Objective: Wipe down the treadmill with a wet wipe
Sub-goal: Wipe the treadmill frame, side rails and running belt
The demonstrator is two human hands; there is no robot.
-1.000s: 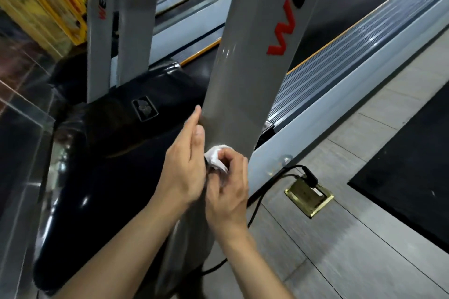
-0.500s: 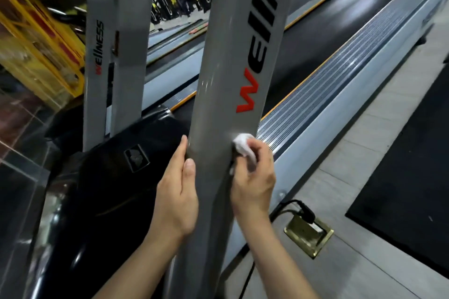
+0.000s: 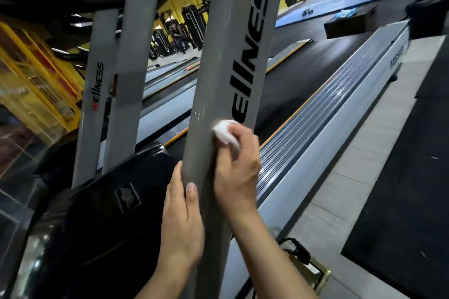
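At frame centre, the wet wipe [image 3: 224,132] is pinched by the right hand [image 3: 237,165] against the upright [image 3: 233,75] (long axis toward upper right); the left hand [image 3: 182,221], thumb flat, braces below.

Both bare forearms reach up and forward, side by side. The left hand [image 3: 181,221] lies lower, fingers straight and together, thumb pressed flat beside them. The right hand [image 3: 237,165] is higher, knuckles up, its fingers curled tight in a closed grip round a white wipe [image 3: 224,132].
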